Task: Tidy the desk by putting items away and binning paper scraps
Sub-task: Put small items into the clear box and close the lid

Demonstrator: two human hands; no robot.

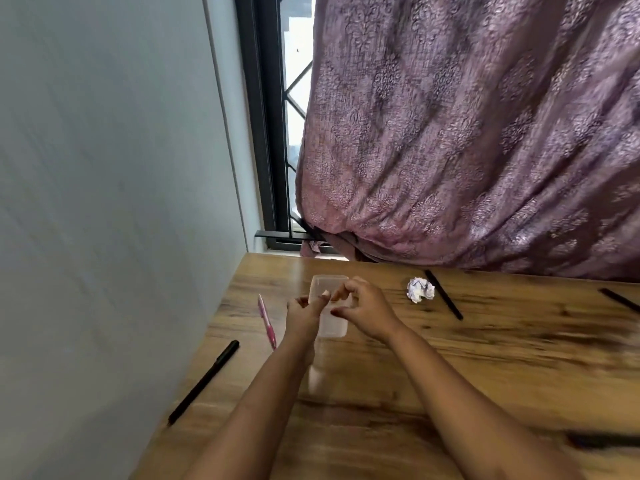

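1 wooden worktop carries a translucent plastic box near its middle. The 2 hands grasp it, the left hand at its side and the right hand pinching its top edge. A sudden tug could send the light box skidding into the pink pen just beside it.

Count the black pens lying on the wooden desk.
3: one slim black pen by the left edge, one beside the crumpled white paper ball, one far right. A blurred dark shape lower right may be a fourth.
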